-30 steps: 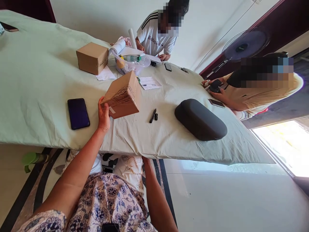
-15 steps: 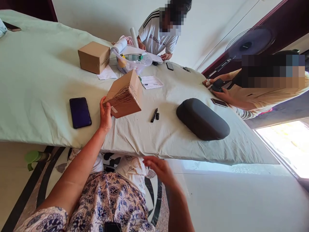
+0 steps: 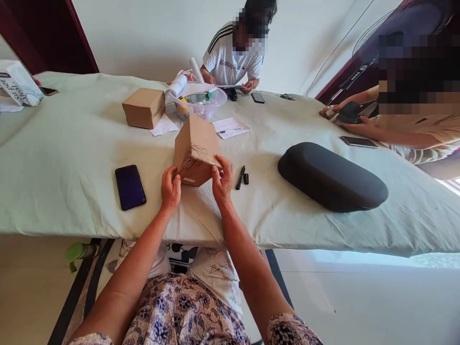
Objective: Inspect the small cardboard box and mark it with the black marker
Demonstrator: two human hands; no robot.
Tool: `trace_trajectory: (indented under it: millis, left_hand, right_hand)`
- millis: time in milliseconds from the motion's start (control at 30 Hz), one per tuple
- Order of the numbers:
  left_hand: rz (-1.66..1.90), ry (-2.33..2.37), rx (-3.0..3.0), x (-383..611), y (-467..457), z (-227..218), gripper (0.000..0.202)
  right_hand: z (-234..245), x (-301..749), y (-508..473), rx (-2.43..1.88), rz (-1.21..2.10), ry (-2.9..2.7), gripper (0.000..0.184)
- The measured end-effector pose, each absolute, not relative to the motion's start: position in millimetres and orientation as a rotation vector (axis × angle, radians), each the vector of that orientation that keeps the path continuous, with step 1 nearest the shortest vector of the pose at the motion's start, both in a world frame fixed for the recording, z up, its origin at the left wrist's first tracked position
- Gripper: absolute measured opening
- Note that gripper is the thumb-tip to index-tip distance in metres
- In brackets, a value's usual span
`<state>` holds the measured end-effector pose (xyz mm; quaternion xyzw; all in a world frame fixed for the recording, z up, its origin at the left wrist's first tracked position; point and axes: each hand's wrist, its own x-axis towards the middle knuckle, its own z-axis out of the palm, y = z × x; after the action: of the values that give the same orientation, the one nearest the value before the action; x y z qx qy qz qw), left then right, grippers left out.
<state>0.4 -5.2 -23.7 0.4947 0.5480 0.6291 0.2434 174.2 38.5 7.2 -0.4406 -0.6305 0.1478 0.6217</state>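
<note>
Box [image 3: 197,139] is held by left hand [image 3: 170,190] and right hand [image 3: 223,182], bare cloth [image 3: 197,218] toward near edge [image 3: 89,234].

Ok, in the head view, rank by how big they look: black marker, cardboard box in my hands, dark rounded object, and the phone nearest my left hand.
1. Dark rounded object
2. Held cardboard box
3. Phone
4. Black marker

Carton [image 3: 198,146] between both hands [image 3: 171,190], phone [image 3: 130,187] left, marker [image 3: 240,178] right, bowl [image 3: 203,111] behind, second carton [image 3: 142,109] behind left
</note>
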Motion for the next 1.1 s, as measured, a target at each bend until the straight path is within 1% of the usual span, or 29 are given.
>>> trace_trajectory:
  millis: [67,233,333,467,533,667,800,933,1000,1100]
  left_hand:
    - [1.711,1.528,1.489,1.5,-8.2,-19.2,0.049]
    - [1.526,1.600,1.569,2.9,-16.2,-6.1,0.061]
    - [1.652,1.559,1.527,5.6,-19.5,3.2,0.068]
    - [1.816,1.319,1.446,20.9,-21.4,18.5,0.076]
    - [1.826,1.278,1.465,30.8,-21.3,25.2,0.073]
    - [1.795,1.336,1.535,40.8,-20.0,31.5,0.060]
    - [1.770,1.367,1.571,38.0,-18.8,32.3,0.056]
    - [1.757,1.356,1.601,35.5,-17.1,32.9,0.055]
    - [1.759,1.351,1.599,34.3,-13.8,33.7,0.056]
    - [1.763,1.309,1.595,29.0,-4.5,36.0,0.057]
  right_hand:
    - [-0.9,180.1,36.4,-0.971,0.279,-1.407,0.038]
    - [-1.8,187.0,32.8,-0.882,0.143,-1.414,0.035]
    - [1.1,178.7,28.6,-0.877,0.154,-1.438,0.039]
    - [1.2,165.8,21.7,-0.880,0.278,-1.448,0.049]
    - [1.3,162.8,19.9,-0.896,0.331,-1.437,0.051]
    - [4.1,162.4,19.8,-0.921,0.338,-1.415,0.050]
    - [7.8,166.0,19.2,-0.904,0.290,-1.437,0.046]
    - [7.1,172.5,19.9,-0.849,0.342,-1.454,0.045]
    - [4.3,175.1,23.3,-0.837,0.414,-1.455,0.048]
    - [-2.2,176.7,32.3,-0.875,0.580,-1.438,0.060]
